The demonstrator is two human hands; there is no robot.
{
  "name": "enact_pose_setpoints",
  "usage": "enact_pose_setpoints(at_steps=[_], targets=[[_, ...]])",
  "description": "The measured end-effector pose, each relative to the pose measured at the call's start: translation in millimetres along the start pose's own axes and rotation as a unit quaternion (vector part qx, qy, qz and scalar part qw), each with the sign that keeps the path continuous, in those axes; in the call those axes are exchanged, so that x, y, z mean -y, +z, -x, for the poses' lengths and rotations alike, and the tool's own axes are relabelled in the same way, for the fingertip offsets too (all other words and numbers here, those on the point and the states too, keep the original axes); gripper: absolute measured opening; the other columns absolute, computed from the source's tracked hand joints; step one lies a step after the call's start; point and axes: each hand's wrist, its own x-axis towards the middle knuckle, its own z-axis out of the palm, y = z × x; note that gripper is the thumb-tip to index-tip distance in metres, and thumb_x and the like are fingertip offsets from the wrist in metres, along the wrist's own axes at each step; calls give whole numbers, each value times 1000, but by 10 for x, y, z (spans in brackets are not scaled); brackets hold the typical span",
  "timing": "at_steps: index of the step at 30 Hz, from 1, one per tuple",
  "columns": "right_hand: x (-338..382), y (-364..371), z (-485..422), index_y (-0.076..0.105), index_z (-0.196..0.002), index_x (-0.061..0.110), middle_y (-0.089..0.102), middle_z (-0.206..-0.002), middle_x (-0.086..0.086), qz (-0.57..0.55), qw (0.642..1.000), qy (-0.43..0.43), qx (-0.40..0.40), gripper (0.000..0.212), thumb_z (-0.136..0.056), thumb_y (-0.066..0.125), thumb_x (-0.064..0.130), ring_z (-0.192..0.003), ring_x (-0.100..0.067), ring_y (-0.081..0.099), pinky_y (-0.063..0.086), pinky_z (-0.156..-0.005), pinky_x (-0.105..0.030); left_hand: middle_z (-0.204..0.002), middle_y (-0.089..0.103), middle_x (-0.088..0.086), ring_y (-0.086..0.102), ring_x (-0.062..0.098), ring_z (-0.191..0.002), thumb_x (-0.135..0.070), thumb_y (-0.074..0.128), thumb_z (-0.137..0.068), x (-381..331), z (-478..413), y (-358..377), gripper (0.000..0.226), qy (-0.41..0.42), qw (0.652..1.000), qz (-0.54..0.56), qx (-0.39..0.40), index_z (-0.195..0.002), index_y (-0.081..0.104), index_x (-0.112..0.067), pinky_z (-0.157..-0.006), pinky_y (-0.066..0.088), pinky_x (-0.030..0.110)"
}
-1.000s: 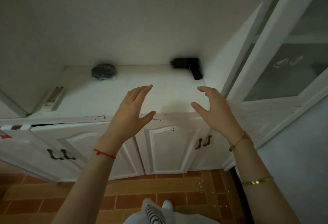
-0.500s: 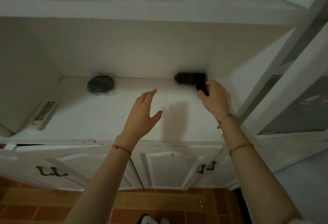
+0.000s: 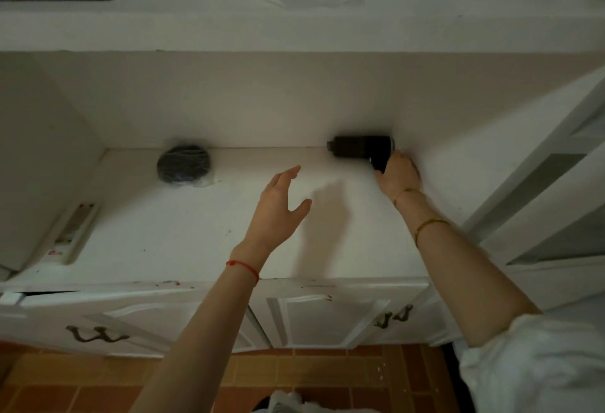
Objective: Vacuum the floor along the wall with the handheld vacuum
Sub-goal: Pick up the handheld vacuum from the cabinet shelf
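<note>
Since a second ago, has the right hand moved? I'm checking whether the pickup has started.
Yes. The right hand went from above the cabinet's front edge to the back right corner of the shelf, where it now closes on the handheld vacuum.

Counts on and around the desk
One vacuum (image 3: 360,147), one dark bundle (image 3: 183,166), one remote (image 3: 73,230), two hands (image 3: 276,209) (image 3: 397,175), three bracelets, two pairs of door handles.

Right hand (image 3: 397,174) at two o'clock, fingers curled closed, arm fully extended, left hand (image 3: 278,209) centre, fingers spread, hovering
</note>
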Motion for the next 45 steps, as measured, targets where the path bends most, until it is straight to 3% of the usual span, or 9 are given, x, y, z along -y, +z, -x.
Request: enact_pose_setpoints(at_steps=[5,13,19,26,29,31,35,39,45], targets=[[-7,168,-103,53,-122,-5,63,-115,-23,76,997,11,-2,39,-93,59,21,-103,-36,63,52,-76,-36,-137,54,3,54,17,-121,-23,68,-90,47,-53,-9,61,-7,1000,19,-9,-145,41,-18,-97,38,20],[65,272,-185,56,-117,-3,64,-113,-21,161,987,24,17,29,-93,56,13,-101,-34,63,56,-76,-39,-134,57,2,56,15,-117,-21,69,-89,70,-39,17,60,-14,998,55,6,-144,44,-17,-94,43,24],[74,287,-166,57,-122,-3,59,-122,-23,135,989,46,39,42,-91,58,27,-109,-35,59,52,-82,-38,-135,57,2,56,15,-117,-21,69,-90,99,21,59,58,-25,997,69,22,-143,45,-16,-93,42,21],[79,222,12,64,-101,-3,65,-105,-21,107,994,28,-21,37,-92,58,32,-97,-34,61,47,-73,-34,-132,59,1,59,15,-114,-22,69,-89,123,18,57,57,-40,993,108,26,-141,46,-17,-91,46,22],[150,134,208,63,-94,-1,63,-99,-21,89,994,3,-64,31,-91,59,30,-94,-34,58,44,-82,-37,-129,60,-1,61,14,-110,-25,68,-90,99,-11,35,55,-83,984,155,26,-141,46,-18,-83,50,14],[203,77,374,62,-97,0,62,-99,-21,49,995,-9,-91,31,-90,61,30,-94,-34,57,42,-84,-38,-128,61,-3,62,13,-107,-31,67,-91,68,-42,22,56,-130,969,211,27,-141,46,-18,-81,53,14],[294,-9,768,61,-101,1,59,-100,-19,-25,991,-30,-127,34,-89,64,32,-93,-29,53,34,-69,-29,-133,58,6,64,21,-112,-35,67,-90,5,-117,25,70,-246,885,395,32,-148,36,-11,-97,53,36],[364,-99,1214,62,-103,6,57,-95,-13,-53,982,-70,-167,32,-87,66,33,-82,-19,45,32,-63,-27,-144,48,9,58,24,-122,-42,67,-89,-87,-161,-23,76,-262,831,486,67,-149,33,-9,-102,50,39],[392,-174,1798,61,-112,11,56,-98,-6,-78,978,-76,-178,38,-84,68,36,-87,-17,49,43,-69,-25,-125,63,15,65,26,-113,-28,65,-92,-267,-24,-72,36,-246,786,567,21,-120,56,-8,-98,53,36]])
